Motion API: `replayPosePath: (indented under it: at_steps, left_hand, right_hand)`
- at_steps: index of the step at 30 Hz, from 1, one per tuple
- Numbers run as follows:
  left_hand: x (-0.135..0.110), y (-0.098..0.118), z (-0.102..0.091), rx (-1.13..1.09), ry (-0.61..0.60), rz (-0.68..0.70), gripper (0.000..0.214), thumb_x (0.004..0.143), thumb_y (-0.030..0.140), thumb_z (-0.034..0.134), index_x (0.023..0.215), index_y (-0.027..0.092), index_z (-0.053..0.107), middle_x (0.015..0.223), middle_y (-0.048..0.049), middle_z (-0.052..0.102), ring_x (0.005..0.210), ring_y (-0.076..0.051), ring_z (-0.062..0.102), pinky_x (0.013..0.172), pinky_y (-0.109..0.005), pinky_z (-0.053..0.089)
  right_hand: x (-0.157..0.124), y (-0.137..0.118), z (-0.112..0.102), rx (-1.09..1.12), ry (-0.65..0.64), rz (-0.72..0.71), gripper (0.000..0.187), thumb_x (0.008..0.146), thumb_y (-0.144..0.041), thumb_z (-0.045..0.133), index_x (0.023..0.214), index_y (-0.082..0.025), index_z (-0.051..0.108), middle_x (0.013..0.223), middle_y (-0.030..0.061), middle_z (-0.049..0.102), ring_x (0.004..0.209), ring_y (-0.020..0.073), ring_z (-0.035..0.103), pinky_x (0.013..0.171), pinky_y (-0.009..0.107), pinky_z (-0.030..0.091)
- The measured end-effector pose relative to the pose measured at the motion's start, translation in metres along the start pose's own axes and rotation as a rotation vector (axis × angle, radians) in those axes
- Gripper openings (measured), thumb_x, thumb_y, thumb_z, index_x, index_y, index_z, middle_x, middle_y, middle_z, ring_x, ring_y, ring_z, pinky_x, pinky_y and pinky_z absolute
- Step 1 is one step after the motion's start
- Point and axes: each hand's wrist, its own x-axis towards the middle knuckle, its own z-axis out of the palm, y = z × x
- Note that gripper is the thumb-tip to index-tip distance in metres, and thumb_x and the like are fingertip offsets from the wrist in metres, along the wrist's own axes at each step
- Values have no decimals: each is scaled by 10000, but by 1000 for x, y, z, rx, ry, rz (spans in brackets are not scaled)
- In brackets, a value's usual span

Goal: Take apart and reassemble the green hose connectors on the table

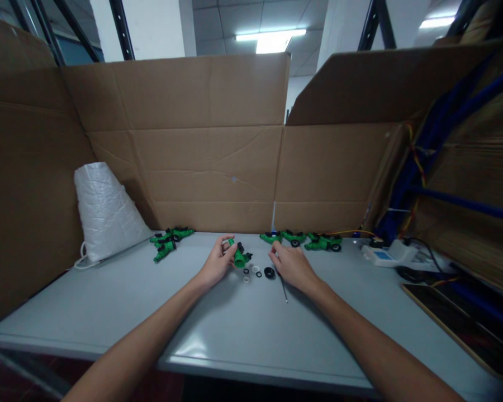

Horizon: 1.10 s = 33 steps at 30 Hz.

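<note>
A green plastic pipe fitting (239,258) with black parts is held in the fingers of my left hand (221,258), just above the table. My right hand (291,263) is closed, thumb and fingertips together, on a thin metal rod-like tool (284,291). Its shaft comes out below the hand and slants toward me; its upper end is hidden by the fingers. Between my hands lie a thick black ring (269,272), a small black ring (246,271), another black ring (259,274), a white ring (255,269) and a second white ring (246,280).
Several green fittings (164,251) lie at the back left, and several more (323,243) at the back right. A white wrapped bundle (104,215) stands on the left. Cardboard walls (209,167) enclose the table (218,329). To the right are a power strip (385,255), cables and a blue frame (419,167).
</note>
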Motion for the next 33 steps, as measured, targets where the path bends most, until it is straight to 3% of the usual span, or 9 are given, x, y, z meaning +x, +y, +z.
replayPosePath:
  at_steps: [4, 8, 16, 21, 24, 27, 33]
  left_hand:
    - [5, -4, -7, 28, 32, 7, 614, 846, 609, 755, 1248, 192, 552, 800, 49, 563, 618, -102, 577, 581, -220, 505]
    - [8, -11, -14, 68, 75, 8, 573, 843, 619, 754, 1172, 189, 569, 834, 31, 587, 618, -105, 605, 584, -234, 529]
    - [13, -21, -22, 59, 52, -25, 613, 721, 593, 882, 1042, 163, 586, 1004, -46, 637, 750, -151, 688, 682, -303, 601]
    - [11, -17, -20, 65, 9, -35, 600, 731, 577, 885, 1055, 167, 591, 1027, -51, 644, 794, -169, 704, 729, -331, 617]
    - [6, -10, -14, 124, -24, -14, 572, 757, 566, 868, 1067, 162, 608, 1023, -58, 660, 819, -170, 694, 736, -313, 611]
    - [-1, 0, -6, 151, -57, 6, 538, 790, 547, 848, 1090, 157, 632, 1075, -70, 667, 853, -172, 693, 768, -314, 611]
    - [-11, 26, 1, 83, -243, -3, 505, 824, 492, 847, 1135, 151, 643, 950, -34, 647, 842, -176, 698, 795, -320, 599]
  right_hand:
    - [-5, -1, 2, -157, -108, -36, 140, 1029, -250, 554, 1025, -184, 678, 952, 146, 780, 904, 311, 723, 811, 379, 401]
    - [-7, -5, 0, -230, -174, -43, 137, 1020, -261, 570, 1004, -185, 683, 996, 152, 785, 950, 319, 720, 821, 387, 393]
    - [-7, -14, -8, -207, -287, -10, 203, 1023, -330, 585, 1091, -163, 679, 1119, 154, 769, 1079, 313, 688, 892, 374, 367]
    - [-7, -14, -7, -194, -296, -14, 181, 1029, -274, 563, 1106, -156, 677, 1137, 146, 758, 1107, 306, 674, 902, 367, 367]
    - [-5, -14, -8, -174, -244, 10, 199, 1044, -250, 518, 1049, -147, 689, 1119, 161, 755, 1087, 302, 678, 890, 362, 384]
    - [-1, -15, -11, -88, -90, 48, 209, 1049, -245, 490, 1005, -159, 675, 1074, 144, 756, 1017, 281, 692, 853, 348, 409]
    - [6, -19, -18, 388, 257, 114, 171, 1027, -338, 517, 988, -214, 628, 824, 27, 719, 746, 207, 678, 697, 293, 445]
